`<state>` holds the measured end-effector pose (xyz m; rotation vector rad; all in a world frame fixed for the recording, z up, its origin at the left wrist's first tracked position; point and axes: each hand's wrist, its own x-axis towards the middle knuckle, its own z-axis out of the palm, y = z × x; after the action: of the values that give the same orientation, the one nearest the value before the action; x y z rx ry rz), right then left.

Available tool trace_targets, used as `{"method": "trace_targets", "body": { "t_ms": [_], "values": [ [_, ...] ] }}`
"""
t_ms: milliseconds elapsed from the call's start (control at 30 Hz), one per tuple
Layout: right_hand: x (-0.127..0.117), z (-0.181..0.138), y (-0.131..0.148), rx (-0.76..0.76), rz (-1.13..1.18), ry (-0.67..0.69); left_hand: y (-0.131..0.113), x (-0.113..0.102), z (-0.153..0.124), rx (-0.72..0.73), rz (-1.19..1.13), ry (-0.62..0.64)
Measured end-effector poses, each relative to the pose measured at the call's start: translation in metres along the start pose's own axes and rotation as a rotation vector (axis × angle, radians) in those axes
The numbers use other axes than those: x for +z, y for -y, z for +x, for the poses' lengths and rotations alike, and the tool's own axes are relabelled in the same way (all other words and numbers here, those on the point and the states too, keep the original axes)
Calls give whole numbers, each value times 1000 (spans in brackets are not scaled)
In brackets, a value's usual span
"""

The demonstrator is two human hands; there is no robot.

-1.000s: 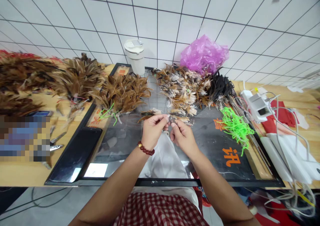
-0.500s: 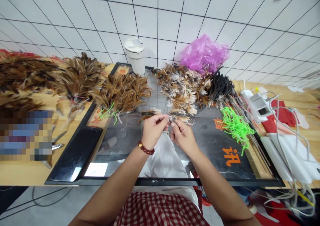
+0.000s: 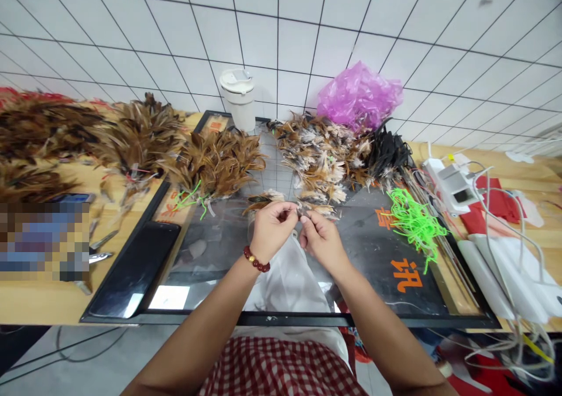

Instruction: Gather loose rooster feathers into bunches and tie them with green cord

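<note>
My left hand (image 3: 274,226), with a beaded bracelet (image 3: 257,260) at its wrist, is closed in a pinch. My right hand (image 3: 322,238) is closed too, its fingertips almost meeting the left ones. Whatever is between them is too small to make out. Just beyond the left hand lies a dark and white feather tuft (image 3: 263,198) on the glossy black panel (image 3: 351,267). A heap of brown and white feather tufts (image 3: 316,156) spreads beyond the right hand. Brown feathers (image 3: 219,159) are piled to the left, with a few green strings at their near edge.
A white lidded cup (image 3: 239,100) stands against the tiled wall. A pink plastic bag (image 3: 360,95) and black strips (image 3: 389,156) lie behind right. Right are green strings (image 3: 415,223), a white device (image 3: 452,185) and cables. A black phone (image 3: 134,270) lies left; more feathers (image 3: 136,130) beyond.
My left hand has turned slightly and its fingertips have shifted a little. My right hand stays nearly in place. The things on the table have not moved.
</note>
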<state>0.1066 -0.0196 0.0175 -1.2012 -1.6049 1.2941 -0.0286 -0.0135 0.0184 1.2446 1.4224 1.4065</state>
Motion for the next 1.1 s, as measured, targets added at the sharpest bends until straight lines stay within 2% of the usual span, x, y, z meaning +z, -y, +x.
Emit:
{"method": "trace_targets", "body": {
  "t_ms": [233,467,600,800,1000,1100],
  "values": [
    [1,0,0,-34,30,-41,-7,3,0,-238,-255,16],
    [0,1,0,-50,9,-63,-12,2,1,-272,-377,20],
    [-3,2,6,-42,-43,-171,-14,2,0,-287,-383,17],
    [-7,4,8,-2,115,-236,-20,3,-4,-258,-253,146],
    [-8,6,8,25,225,-228,-22,3,-3,-370,-406,119],
    [-7,5,9,-5,231,-211,-22,3,-2,-415,-440,186]
  ]
}}
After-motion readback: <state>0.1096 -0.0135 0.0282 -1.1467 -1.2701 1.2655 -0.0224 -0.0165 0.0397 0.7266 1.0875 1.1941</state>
